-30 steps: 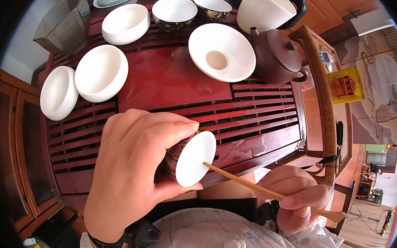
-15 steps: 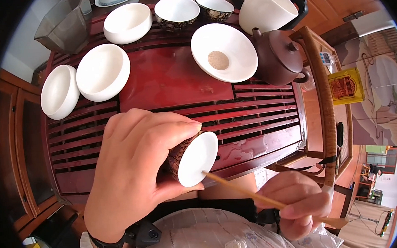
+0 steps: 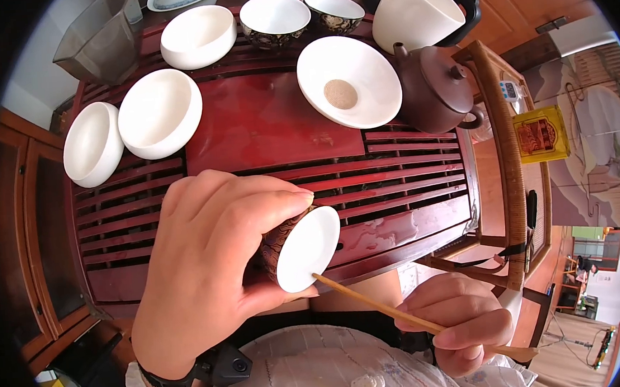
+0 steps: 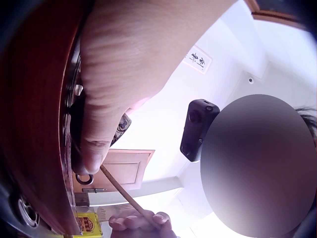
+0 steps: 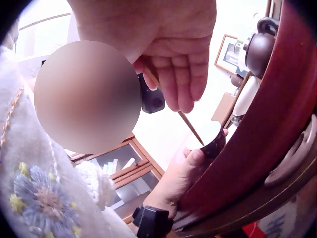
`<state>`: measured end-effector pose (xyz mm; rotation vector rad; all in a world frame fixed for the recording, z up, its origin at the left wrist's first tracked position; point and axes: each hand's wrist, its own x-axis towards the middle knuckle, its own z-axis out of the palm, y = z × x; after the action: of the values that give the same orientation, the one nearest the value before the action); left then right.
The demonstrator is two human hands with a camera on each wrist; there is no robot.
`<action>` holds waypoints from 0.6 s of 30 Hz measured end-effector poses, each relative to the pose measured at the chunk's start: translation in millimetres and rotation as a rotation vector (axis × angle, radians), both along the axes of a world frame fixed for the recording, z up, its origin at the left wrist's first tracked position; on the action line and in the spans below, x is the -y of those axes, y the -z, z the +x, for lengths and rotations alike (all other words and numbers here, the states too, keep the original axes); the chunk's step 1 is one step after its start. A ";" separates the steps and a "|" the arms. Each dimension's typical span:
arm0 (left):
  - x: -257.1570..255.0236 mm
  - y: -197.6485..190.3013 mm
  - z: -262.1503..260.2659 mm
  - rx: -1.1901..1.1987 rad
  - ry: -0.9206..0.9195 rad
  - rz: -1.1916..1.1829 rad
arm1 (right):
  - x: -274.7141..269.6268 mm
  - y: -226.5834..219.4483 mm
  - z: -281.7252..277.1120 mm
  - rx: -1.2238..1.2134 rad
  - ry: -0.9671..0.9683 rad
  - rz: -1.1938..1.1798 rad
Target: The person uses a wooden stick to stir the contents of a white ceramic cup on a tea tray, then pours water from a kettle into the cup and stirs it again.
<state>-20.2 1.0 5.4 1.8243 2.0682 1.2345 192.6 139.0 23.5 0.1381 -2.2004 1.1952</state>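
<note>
In the head view, I find the small round cup, white inside and dark-patterned outside [image 3: 307,251], tipped on its side over the near edge of the dark red slatted wooden tea tray [image 3: 269,124]. The slender tan wooden stick [image 3: 375,300] slants in from in front of that edge, its thin tip at the lower part of the cup's white mouth. I judge the step in hand to be working that tip at the cup's inner surface; I would want the cup braced, its mouth turned squarely to the stick, and the tip guided lightly so it doesn't skid off the rim. The left hand [image 3: 206,251] clasps the cup, curved fingers above and thumb below; the right hand [image 3: 462,319] pinches the stick in front of the tray, well behind the tip. The wide white ceramic bowl [image 3: 358,61] and dark brown clay teapot [image 3: 435,87] stand toward the tray's far right, well apart from this work. In the left wrist view, the left thumb hides most of the cup beside the tray's edge, so I cannot judge contact there. In the right wrist view, I see the tip reach over the cup's rim near the tray's edge; I cannot tell how hard it presses.
</note>
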 end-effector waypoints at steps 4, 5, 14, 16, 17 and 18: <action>0.1 0.3 0.3 -0.004 -0.005 -0.002 | -2.0 3.7 3.5 -0.020 -0.009 0.005; 0.2 0.4 0.4 -0.005 -0.006 -0.002 | -2.3 4.4 4.8 -0.026 -0.034 -0.025; -0.1 0.5 0.2 -0.003 -0.002 0.002 | 2.1 7.1 4.4 -0.008 -0.062 -0.141; 0.4 0.9 -0.2 -0.005 -0.002 -0.002 | -0.7 10.1 -2.0 0.009 -0.052 -0.062; 0.4 0.5 -0.1 -0.004 -0.001 -0.002 | -2.2 10.9 -5.3 0.026 -0.042 0.015; 0.3 0.1 0.1 -0.001 -0.006 -0.006 | -3.3 11.2 -6.9 0.026 -0.041 0.016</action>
<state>-20.0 0.7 5.2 1.8177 2.0772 1.2277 185.7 142.3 12.3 0.1764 -2.2400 1.2085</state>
